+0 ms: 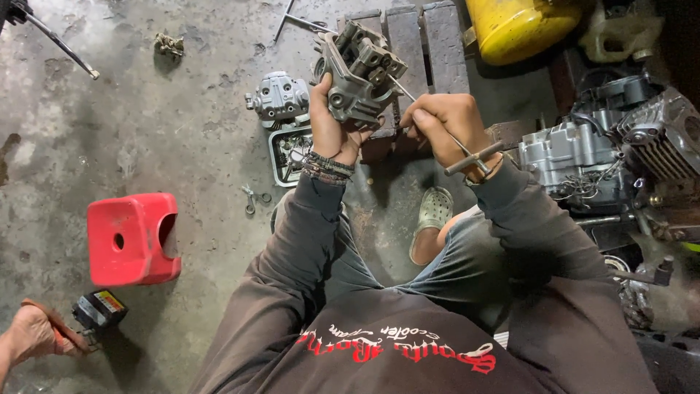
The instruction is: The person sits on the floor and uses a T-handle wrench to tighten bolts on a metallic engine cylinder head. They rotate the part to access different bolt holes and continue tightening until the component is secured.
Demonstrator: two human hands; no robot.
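My left hand (pixel 329 120) grips a grey metal engine cylinder head (pixel 357 73) and holds it up in front of me. My right hand (pixel 445 124) is closed around a thin T-handle wrench (pixel 467 152), whose shaft reaches up into the cylinder head. Both sleeves are dark grey, and braided bands circle my left wrist. Below the hands I see my knees in jeans and a pale clog on one foot (pixel 432 219).
A grey engine cover (pixel 279 98) and a small tray of parts (pixel 290 153) lie on the concrete floor. A red plastic stool (pixel 133 238) stands at the left. An engine block (pixel 590 157) is at the right, a yellow tank (pixel 518 25) above it. Another person's foot (pixel 33 335) is beside a small battery (pixel 98 310).
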